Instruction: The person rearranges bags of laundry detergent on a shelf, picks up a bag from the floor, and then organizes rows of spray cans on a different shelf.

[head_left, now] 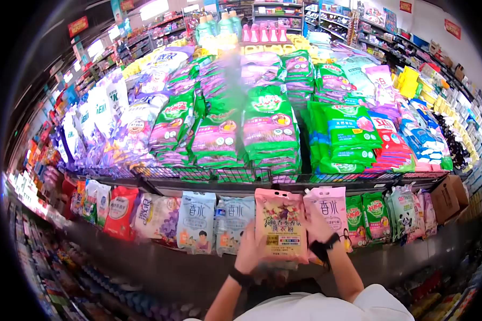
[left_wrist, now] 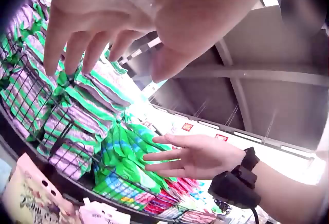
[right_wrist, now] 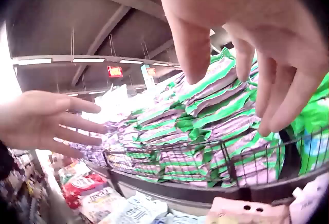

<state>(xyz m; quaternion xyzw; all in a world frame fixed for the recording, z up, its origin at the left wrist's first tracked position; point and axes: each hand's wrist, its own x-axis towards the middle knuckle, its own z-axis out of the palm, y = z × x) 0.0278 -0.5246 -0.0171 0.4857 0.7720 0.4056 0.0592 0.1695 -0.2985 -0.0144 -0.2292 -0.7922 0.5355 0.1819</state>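
Observation:
A pink bag with a floral print (head_left: 281, 227) stands upright in the lower row of the head view. My left hand (head_left: 250, 249) is at its left side and my right hand (head_left: 318, 223) at its right side, over the edge of a paler pink bag (head_left: 329, 206). Both wrist views show the hands apart, fingers spread and slightly bent, nothing held. In the left wrist view the pink bag (left_wrist: 36, 195) lies below the left hand (left_wrist: 128, 23); in the right wrist view its top (right_wrist: 249, 212) shows beneath the right hand (right_wrist: 257, 44). Contact with the bag cannot be told.
Green and purple bags (head_left: 270, 120) are piled behind a wire rack edge (head_left: 214, 175). Light blue bags (head_left: 196, 222) stand left of the pink bag, green bags (head_left: 376, 216) to the right. A cardboard box (head_left: 449, 199) sits at the row's right end.

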